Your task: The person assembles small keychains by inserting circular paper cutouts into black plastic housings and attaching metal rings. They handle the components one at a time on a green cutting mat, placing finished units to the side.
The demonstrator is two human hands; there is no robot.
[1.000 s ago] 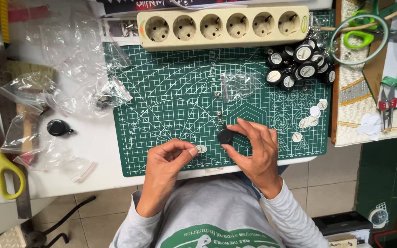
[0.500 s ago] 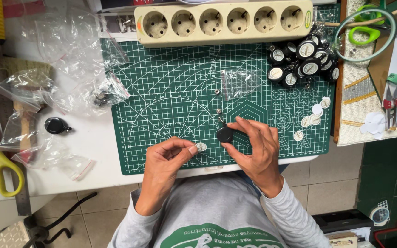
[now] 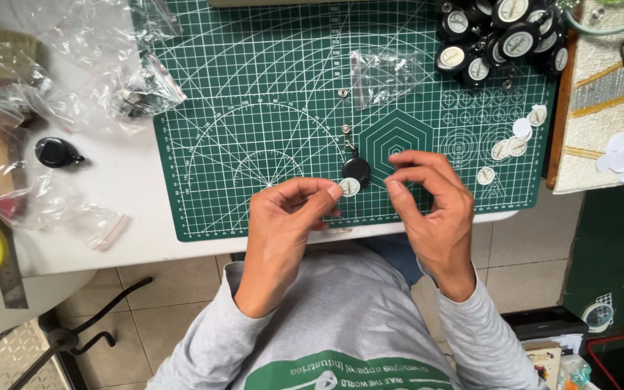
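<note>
Nearest the body, the left hand (image 3: 283,224) pinched a small white disc (image 3: 350,187) between thumb and fingertip, at the near edge of the green mat (image 3: 254,144). The right hand (image 3: 431,209) hovered just beside it, fingers curled and narrowly parted, holding nothing; its fingertips were near the black reel (image 3: 356,170), which lay on the mat just beyond the disc with its clip pointing away. Judging from this, the step in hand was fitting the round sticker onto the reel's face. That would call for the right hand to steady the reel while the left centred the disc over it and pressed it flat; an off-centre placement looked the main risk.

Farther right lay loose white discs (image 3: 508,149). Beyond, a small clear bag (image 3: 384,72) sat mid-mat, and a pile of finished reels (image 3: 500,36) with white faces crowded the far right corner. Off to the left, a lone black reel (image 3: 55,152) rested on the table (image 3: 139,217) among crumpled plastic bags (image 3: 74,79).
</note>
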